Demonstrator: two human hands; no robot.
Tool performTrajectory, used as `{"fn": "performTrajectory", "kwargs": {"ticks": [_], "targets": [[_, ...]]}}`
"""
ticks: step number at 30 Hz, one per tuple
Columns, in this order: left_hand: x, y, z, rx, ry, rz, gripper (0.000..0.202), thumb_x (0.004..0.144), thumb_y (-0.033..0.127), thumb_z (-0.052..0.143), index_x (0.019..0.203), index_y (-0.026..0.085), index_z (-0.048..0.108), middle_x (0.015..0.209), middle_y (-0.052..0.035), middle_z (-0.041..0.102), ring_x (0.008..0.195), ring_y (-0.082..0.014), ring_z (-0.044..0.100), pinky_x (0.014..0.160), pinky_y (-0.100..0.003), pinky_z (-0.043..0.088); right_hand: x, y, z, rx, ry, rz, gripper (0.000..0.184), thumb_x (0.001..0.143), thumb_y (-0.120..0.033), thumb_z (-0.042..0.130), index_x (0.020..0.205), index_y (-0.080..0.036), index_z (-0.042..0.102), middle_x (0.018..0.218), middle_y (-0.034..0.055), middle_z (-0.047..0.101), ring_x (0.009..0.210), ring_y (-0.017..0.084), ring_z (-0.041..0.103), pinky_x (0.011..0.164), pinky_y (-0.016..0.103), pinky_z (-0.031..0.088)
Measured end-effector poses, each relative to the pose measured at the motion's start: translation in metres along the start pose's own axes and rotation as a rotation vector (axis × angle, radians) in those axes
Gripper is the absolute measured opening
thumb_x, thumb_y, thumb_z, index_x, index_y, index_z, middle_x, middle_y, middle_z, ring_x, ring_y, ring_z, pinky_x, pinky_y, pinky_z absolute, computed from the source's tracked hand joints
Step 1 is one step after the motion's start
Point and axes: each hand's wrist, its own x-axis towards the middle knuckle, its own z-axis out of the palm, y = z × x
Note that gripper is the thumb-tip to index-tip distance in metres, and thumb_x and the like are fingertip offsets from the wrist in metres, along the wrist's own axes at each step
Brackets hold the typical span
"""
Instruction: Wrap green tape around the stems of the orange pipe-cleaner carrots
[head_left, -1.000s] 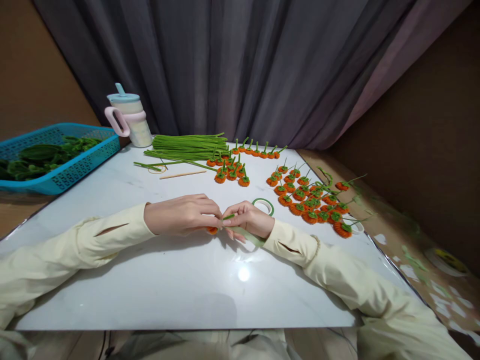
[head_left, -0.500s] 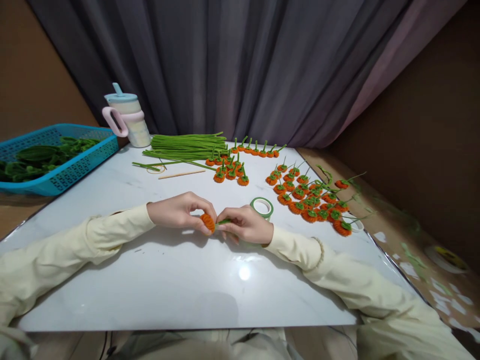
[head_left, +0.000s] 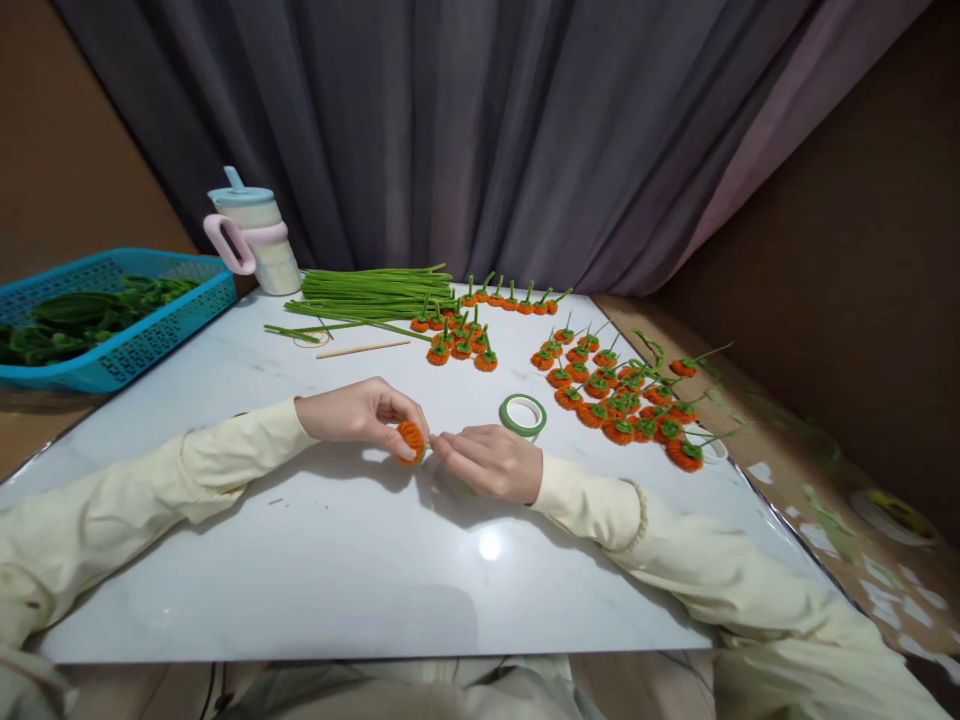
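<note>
Between the thumb and fingers of my left hand (head_left: 369, 414) is a small orange pumpkin made of fuzzy pipe cleaner (head_left: 409, 442). My right hand (head_left: 491, 462) is closed at the pumpkin's stem end, fingertips pinched together against it. A bit of green shows there, but my fingers hide most of what they grip. Just behind my right hand lies a roll of green tape (head_left: 523, 415). Both hands are over the middle of the white table (head_left: 315, 580).
Several finished-looking orange pumpkins (head_left: 619, 430) stand on the right, with more (head_left: 463, 347) at the back. Green pipe cleaners (head_left: 375, 292) lie behind a thin wooden stick (head_left: 363, 349). A tumbler (head_left: 274, 262) and a blue basket (head_left: 135, 350) of green pieces are at the left.
My right hand has turned over, its back now upward, and dropped slightly beside the stem. The pumpkin in my left hand has shifted a little left and rotated.
</note>
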Motion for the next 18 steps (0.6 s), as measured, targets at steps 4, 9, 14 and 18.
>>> {"fn": "performTrajectory", "kwargs": {"ticks": [4,9,14,18], "targets": [[0.002,-0.008,-0.002,-0.117,-0.013,-0.059,0.015,0.067,0.021,0.072,0.078,0.011,0.068,0.077,-0.0045,0.066,0.068,-0.0121,0.058,0.064,-0.019,0.046,-0.001,-0.002,-0.001,-0.075,0.018,-0.031,0.018,0.087,-0.008,0.039,0.102,-0.006,0.05,0.077,0.0084,0.063,0.056,0.013,0.056,0.054,0.026,0.046],[0.004,-0.016,-0.002,-0.241,0.005,-0.094,0.02,0.067,0.027,0.073,0.077,0.01,0.067,0.071,-0.0043,0.066,0.063,-0.0112,0.058,0.06,-0.018,0.045,-0.002,-0.006,0.002,0.219,-0.012,0.219,0.021,0.089,-0.011,0.036,0.096,-0.01,0.055,0.071,0.007,0.065,0.055,0.012,0.057,0.052,0.023,0.044],[0.005,-0.026,0.001,-0.4,0.026,-0.101,0.024,0.066,0.026,0.075,0.08,0.009,0.066,0.073,-0.0054,0.066,0.066,-0.0126,0.06,0.064,-0.02,0.046,0.007,-0.008,0.0,0.916,0.002,0.805,0.015,0.083,-0.025,0.054,0.081,-0.013,0.062,0.061,0.0025,0.064,0.05,0.009,0.056,0.051,0.019,0.045],[0.006,-0.034,0.003,-0.491,0.042,-0.103,0.024,0.065,0.024,0.075,0.08,0.007,0.066,0.073,-0.0071,0.067,0.067,-0.0139,0.061,0.063,-0.021,0.047,0.011,-0.005,0.001,1.534,-0.015,1.069,0.021,0.076,-0.033,0.063,0.08,-0.012,0.06,0.058,0.0004,0.062,0.04,0.008,0.052,0.043,0.02,0.043]]}}
